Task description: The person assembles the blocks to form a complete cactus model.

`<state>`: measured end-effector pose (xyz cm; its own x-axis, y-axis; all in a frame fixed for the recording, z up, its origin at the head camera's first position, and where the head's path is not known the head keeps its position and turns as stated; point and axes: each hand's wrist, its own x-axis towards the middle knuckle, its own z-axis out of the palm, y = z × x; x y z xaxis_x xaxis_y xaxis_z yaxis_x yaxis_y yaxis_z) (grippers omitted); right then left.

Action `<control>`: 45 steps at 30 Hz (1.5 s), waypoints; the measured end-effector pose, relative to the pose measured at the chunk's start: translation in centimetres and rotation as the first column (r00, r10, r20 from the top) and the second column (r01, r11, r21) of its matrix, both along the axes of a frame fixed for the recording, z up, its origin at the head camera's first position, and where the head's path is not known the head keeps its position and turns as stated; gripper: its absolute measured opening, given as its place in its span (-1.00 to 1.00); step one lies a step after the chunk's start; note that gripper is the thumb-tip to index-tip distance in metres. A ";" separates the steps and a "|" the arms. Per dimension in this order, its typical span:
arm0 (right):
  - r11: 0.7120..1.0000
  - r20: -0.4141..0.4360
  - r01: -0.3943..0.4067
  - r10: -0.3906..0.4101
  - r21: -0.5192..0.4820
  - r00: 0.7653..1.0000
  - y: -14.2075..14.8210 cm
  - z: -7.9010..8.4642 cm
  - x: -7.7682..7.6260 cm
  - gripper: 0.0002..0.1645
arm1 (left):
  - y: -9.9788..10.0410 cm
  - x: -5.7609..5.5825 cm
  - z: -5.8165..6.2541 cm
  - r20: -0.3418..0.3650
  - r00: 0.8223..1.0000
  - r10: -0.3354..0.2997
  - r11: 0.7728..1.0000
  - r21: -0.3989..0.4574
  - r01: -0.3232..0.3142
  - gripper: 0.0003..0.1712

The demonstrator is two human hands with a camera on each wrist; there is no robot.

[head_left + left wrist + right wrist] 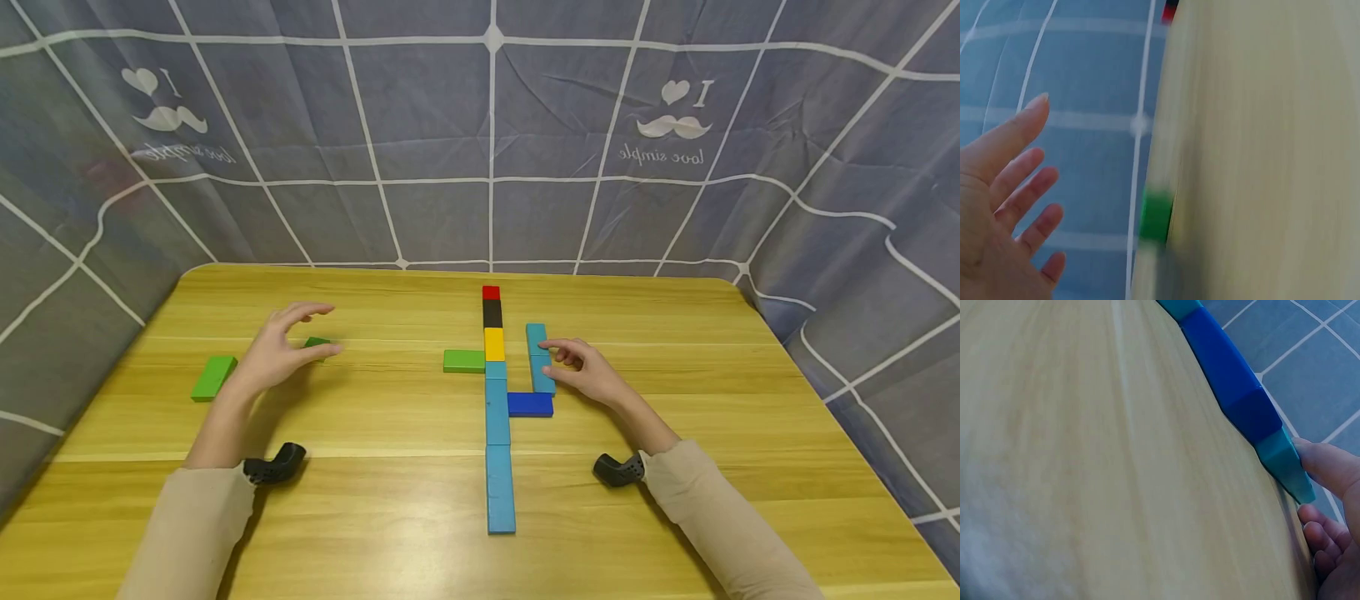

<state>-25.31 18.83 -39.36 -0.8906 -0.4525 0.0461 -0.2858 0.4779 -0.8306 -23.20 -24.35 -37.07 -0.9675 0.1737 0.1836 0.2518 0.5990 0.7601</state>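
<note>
My left hand (273, 354) hovers over the left of the table, thumb and fingers spread apart. A small green block (316, 342) lies behind the gap between its thumb and fingers, partly hidden; in the left wrist view that green block (1156, 217) stands apart from the hand. My right hand (588, 371) is beside two light blue blocks (537, 340) set end to end. Its thumb and index fingertips are right at their right side, the other fingers loosely bent. A dark blue block (530, 405) meets their near end, also seen in the right wrist view.
Down the middle runs a row of flat blocks: red (491, 292), black (492, 313), yellow (494, 344), then several light blue pieces (498, 412). A green block (463, 361) abuts it on the left. Another green block (214, 378) lies by the left forearm. A grey curtain (435, 125) hangs behind.
</note>
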 end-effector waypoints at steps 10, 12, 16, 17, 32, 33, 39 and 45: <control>1.000 -0.012 0.000 0.000 0.011 1.000 0.0 0.0 0.0 -0.55 | -10.0 3.9 -0.9 0.147 0.982 0.116 0.993 -0.049 -0.110 -0.12; 1.000 -0.010 0.001 -0.001 0.011 1.000 0.0 0.0 0.0 -0.55 | -11.1 4.4 -1.4 0.165 0.979 0.116 0.993 -0.054 -0.109 -0.10; 1.000 -0.011 0.002 -0.002 0.006 1.000 0.0 -0.1 0.0 -0.55 | -12.5 5.0 -2.3 0.181 0.977 0.114 0.991 -0.086 -0.100 -0.07; 1.000 -0.011 0.002 -0.002 0.005 1.000 0.0 -0.2 0.1 -0.54 | -12.7 5.0 -2.5 0.190 0.975 0.115 0.991 -0.090 -0.100 -0.06; 1.000 -0.003 0.011 -0.011 0.011 1.000 -0.1 -0.1 0.2 -0.53 | -14.3 5.4 -3.7 0.314 0.949 0.037 0.995 -0.097 -0.006 -0.04; 1.000 -0.002 0.012 -0.012 0.011 1.000 -0.1 -0.2 0.2 -0.53 | -14.4 5.4 -3.7 0.312 0.950 0.027 0.996 -0.084 0.000 -0.05; 1.000 -0.020 0.011 -0.011 0.004 1.000 0.4 -1.8 -0.7 -0.53 | -14.5 5.6 -3.9 0.292 0.956 0.030 0.998 -0.065 -0.011 -0.10; 1.000 -0.041 0.018 -0.017 0.014 0.999 1.0 -3.4 -1.7 -0.53 | -14.0 5.3 -4.0 0.270 0.958 0.095 0.993 -0.096 -0.071 -0.08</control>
